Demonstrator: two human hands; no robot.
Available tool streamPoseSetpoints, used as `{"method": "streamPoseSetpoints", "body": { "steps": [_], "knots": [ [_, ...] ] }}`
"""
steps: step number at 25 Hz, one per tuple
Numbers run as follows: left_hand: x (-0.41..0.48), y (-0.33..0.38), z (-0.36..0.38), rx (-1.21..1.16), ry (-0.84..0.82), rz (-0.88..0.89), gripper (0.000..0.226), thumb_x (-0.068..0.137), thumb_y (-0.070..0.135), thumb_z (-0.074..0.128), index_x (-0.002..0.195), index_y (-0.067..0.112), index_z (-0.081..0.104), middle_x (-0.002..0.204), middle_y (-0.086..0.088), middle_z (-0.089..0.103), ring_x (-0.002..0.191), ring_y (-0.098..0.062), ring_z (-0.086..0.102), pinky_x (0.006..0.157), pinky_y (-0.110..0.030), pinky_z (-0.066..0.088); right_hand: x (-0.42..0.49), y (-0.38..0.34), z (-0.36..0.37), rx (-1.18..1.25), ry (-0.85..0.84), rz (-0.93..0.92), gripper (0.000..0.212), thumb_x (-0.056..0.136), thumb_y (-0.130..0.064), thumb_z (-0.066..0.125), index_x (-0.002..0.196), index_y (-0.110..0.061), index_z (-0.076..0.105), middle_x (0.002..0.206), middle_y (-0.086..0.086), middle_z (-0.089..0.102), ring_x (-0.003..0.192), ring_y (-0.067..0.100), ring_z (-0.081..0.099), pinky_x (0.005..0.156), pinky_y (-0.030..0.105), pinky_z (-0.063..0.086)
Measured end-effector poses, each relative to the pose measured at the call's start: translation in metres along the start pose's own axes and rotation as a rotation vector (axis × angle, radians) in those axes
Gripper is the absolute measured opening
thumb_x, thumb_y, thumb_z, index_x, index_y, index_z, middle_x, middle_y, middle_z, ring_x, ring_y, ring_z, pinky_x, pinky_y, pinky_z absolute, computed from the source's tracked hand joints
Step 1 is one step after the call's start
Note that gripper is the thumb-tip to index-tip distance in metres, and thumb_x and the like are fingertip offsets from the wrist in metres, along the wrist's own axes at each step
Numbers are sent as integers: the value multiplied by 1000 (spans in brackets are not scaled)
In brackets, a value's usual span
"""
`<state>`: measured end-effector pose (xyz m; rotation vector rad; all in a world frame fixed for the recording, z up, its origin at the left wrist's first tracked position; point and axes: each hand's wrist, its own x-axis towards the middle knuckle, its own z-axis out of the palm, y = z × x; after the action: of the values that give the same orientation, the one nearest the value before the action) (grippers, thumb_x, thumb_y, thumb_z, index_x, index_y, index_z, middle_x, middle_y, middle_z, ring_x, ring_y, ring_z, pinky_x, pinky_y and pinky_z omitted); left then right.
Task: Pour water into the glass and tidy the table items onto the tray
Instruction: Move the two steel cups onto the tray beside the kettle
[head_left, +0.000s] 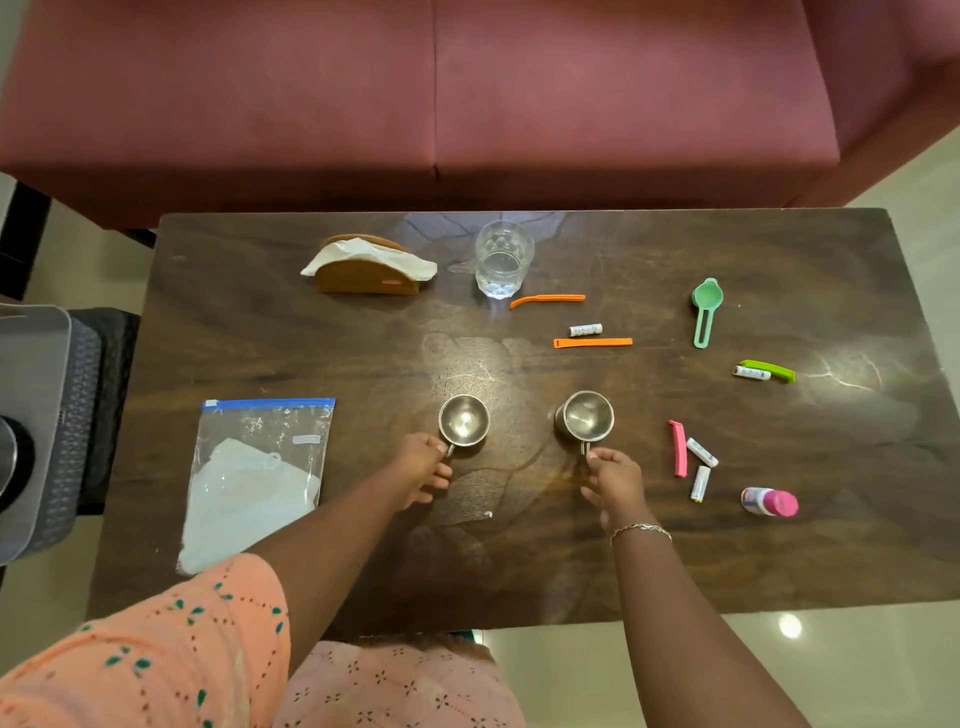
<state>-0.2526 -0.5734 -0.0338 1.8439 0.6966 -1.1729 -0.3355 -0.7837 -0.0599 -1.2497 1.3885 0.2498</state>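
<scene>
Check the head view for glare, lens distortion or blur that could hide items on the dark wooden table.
Head view: overhead lights glare off the dark wooden table, brightest right of the lime green clip and between the two small steel cups; wide-angle distortion bows the table edges; items stay reasonably sharp, though battery labels are unreadable.

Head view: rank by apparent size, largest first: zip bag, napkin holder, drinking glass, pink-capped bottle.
1. zip bag, by far the largest.
2. napkin holder, counting the tissue.
3. drinking glass, clearly smaller in footprint than the holder.
4. pink-capped bottle, smallest; it lies on its side.
The bag sits nearer the camera, but the gap is too wide to matter.
</scene>
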Motion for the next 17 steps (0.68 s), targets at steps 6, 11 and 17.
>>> {"method": "streamPoseSetpoints", "body": {
  "steps": [6,11,17],
  "knots": [
    [6,0,8,14,-108,-4,16,98,15,38,92,11,53,82,-6,59,66,-14,55,58,-28,45,15,0,8,35,-12,43,18,90,-10,56,72,-16,55,82,2,57,74,14,52,63,25,47],
    [10,-2,6,-132,-10,44,22,95,6,46,78,8,59,63,-6,58,43,-8,53,41,-16,43,6,-6,15,84,26,-85,11,86,5,56,77,-2,61,68,4,58,51,8,52,42,8,45],
    [-4,-4,-29,-286,-32,58,19,93,6,50,77,9,59,65,-8,60,45,-7,56,48,-16,48,-34,-1,53,177,-72,-130,16,82,8,59,72,-3,64,67,6,59,52,6,56,49,8,48]
  ]
}}
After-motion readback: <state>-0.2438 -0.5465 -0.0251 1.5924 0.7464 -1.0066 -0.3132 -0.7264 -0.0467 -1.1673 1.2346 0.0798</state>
